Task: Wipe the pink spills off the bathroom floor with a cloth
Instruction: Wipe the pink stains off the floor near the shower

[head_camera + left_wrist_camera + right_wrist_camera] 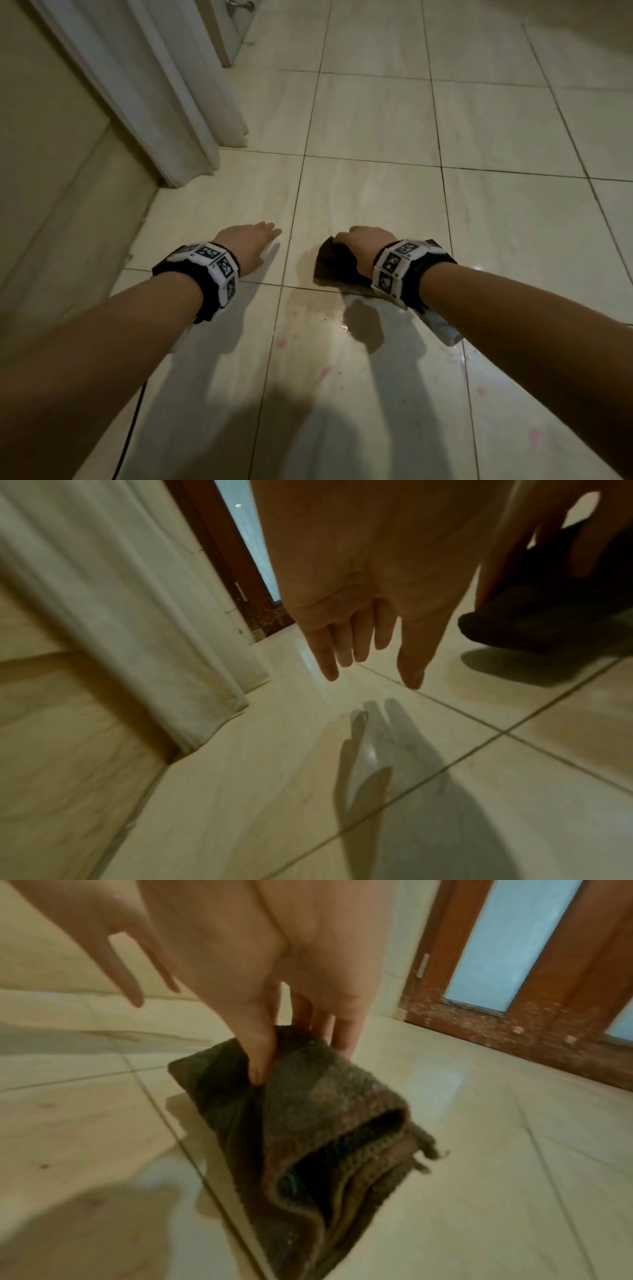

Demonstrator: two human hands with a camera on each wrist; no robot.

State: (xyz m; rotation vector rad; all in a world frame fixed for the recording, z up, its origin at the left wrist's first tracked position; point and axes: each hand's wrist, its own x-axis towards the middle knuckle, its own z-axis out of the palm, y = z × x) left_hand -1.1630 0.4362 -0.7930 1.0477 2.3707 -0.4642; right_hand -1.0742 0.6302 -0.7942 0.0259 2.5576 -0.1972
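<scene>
Right hand point(363, 240) pinches folded brown cloth point(308, 1123) above the floor point(479, 137); left hand point(246, 240) flat-fingered, empty. Pink spills point(323, 373) remain nearer; wiping apparently unfinished.

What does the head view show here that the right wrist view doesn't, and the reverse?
Only the head view shows the pink spills on the tiles nearer the person, the white curtain and both wrist bands. Only the right wrist view shows the wooden door with frosted panes and the cloth's folded layers. Both show the right hand with its grip on the dark cloth, the open left hand and the tiled floor.
</scene>
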